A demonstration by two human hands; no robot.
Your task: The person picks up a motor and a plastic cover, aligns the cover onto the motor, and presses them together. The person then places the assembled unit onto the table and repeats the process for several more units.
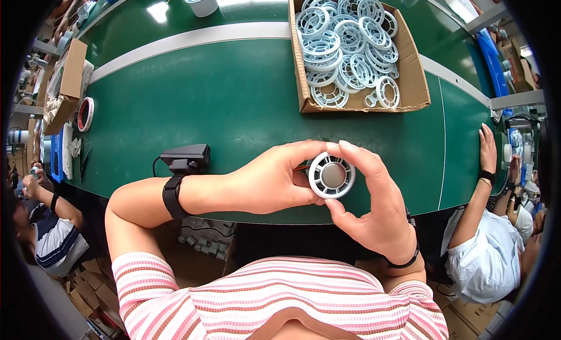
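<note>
Between my two hands, above the table's near edge, is a small round unit with a white spoked ring (316, 183) and a grey metal disc (333, 176) in its middle. Thin reddish wires come out of its left side. My left hand (279, 175) grips it from the left, the thumb below and the fingers above. From the right, my right hand (380, 208) closes on the rim with thumb and index finger. The unit's spoked face is turned up toward me; its underside is hidden.
A cardboard box (301, 85) full of pale blue-white spoked rings (350, 37) stands beyond my hands. A white cylinder (203, 3) stands at the back. A tape roll (86, 114) lies far left. Co-workers sit both sides, one with a hand (487, 148) on the green table (193, 94).
</note>
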